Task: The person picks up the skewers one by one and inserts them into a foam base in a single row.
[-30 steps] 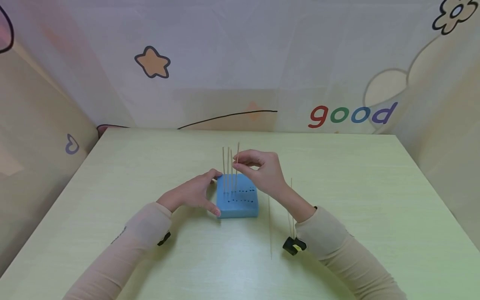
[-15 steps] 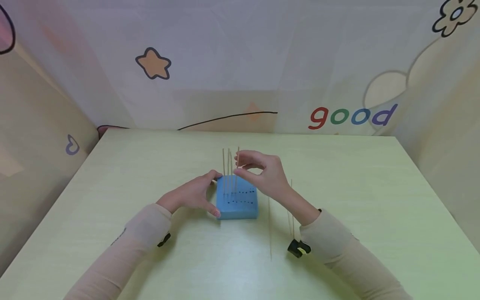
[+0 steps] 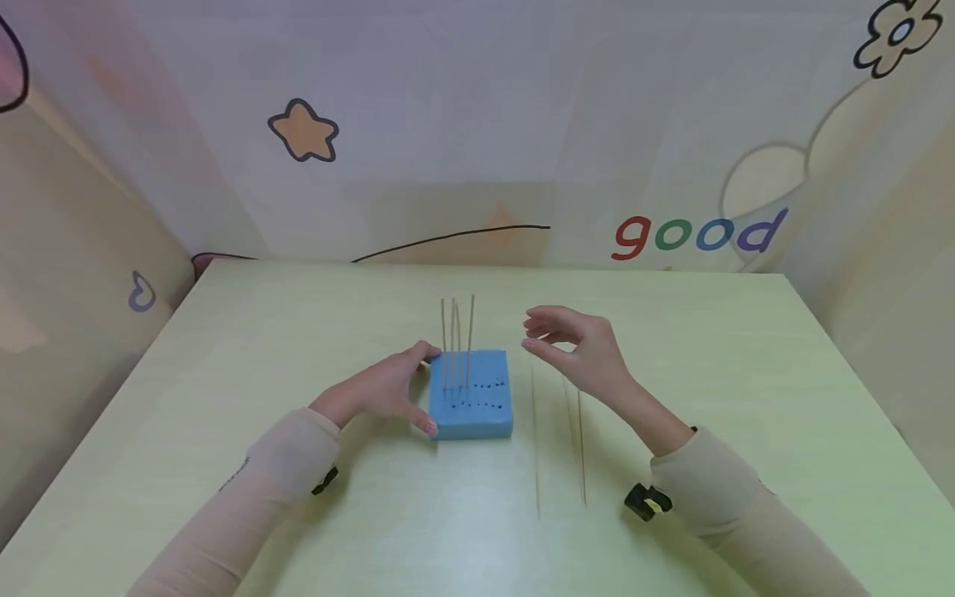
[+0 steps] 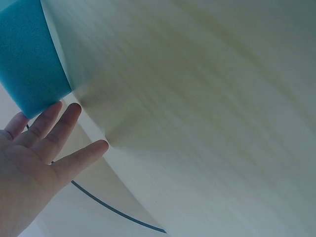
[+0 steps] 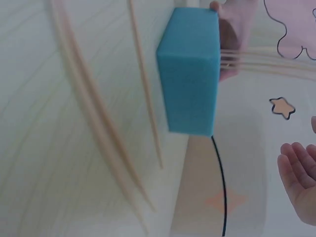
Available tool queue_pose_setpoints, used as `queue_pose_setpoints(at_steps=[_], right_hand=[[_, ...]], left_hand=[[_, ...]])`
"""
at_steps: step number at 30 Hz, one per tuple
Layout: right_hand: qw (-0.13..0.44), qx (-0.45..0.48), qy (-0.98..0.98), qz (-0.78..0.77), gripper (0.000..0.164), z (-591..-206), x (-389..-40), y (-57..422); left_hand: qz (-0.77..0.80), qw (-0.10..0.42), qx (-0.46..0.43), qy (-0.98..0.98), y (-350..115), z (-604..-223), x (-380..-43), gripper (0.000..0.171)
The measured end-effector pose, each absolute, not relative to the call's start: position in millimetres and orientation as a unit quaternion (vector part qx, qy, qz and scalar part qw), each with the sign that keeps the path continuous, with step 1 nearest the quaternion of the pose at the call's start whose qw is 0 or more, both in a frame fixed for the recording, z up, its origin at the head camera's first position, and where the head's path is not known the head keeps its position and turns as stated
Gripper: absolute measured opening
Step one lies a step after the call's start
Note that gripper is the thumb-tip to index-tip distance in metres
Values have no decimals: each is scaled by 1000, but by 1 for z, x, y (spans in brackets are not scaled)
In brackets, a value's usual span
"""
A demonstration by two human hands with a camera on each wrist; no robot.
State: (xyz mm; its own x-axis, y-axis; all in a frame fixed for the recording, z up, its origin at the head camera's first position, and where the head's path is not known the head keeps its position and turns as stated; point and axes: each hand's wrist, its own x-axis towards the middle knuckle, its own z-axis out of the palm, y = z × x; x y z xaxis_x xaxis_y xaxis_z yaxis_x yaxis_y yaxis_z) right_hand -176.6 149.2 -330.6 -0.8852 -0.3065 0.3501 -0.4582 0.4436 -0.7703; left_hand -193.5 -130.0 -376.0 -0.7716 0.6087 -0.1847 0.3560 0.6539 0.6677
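Observation:
A blue foam block [image 3: 488,365] with rows of dark holes lies on the table, and several thin bamboo sticks [image 3: 469,340] stand upright in its left part. My left hand [image 3: 379,383] holds the block by its left side, thumb at the near corner and fingers at the far one. In the left wrist view, the fingers [image 4: 61,131] are spread, some touching the block's edge [image 4: 34,54]. To the right of the block, above the table, my right hand [image 3: 580,344] has nothing between its thumb and loosely bent fingers.
Loose bamboo sticks lie right of the block: one stick [image 3: 535,464] nearer it, and a pair [image 3: 582,452] farther right, partly under the right hand in the head view. A printed curtain [image 3: 448,124] hangs behind the table [image 3: 298,307] and at both sides.
My right hand has let go of the rightmost upright stick and moved right, away from the block. That stick stands by itself in the foam. The left hand stays at the block.

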Motion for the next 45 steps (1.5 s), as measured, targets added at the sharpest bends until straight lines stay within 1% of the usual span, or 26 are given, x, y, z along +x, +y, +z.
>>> queue_pose_setpoints(at_steps=[6,15,18,20,25,27,30,37,45], right_hand=[[38,184,-879,438,38,-341,-180,172],[14,191,-894,405,37,-353,-186,198],[-1,190,-899,395,40,-358,-188,205],[-18,193,-904,382,45,-361,-190,209],[-60,200,-926,315,69,-369,-194,217],[-69,210,-931,290,77,-374,-195,221],[-72,231,-936,256,84,-383,-195,225],[-62,249,-940,226,83,-397,-194,233],[-66,252,-945,199,80,-402,-193,232]], left_hand=[[312,199,270,889,-130,-378,-193,106],[312,194,269,890,-132,-378,-193,107],[311,191,272,890,-133,-378,-193,107],[312,189,274,890,-133,-378,-193,107],[316,190,275,888,-134,-380,-194,105],[316,190,275,888,-134,-380,-194,105],[316,193,274,888,-135,-380,-194,106],[322,192,278,884,-133,-380,-195,106],[324,195,273,884,-133,-380,-195,106]])
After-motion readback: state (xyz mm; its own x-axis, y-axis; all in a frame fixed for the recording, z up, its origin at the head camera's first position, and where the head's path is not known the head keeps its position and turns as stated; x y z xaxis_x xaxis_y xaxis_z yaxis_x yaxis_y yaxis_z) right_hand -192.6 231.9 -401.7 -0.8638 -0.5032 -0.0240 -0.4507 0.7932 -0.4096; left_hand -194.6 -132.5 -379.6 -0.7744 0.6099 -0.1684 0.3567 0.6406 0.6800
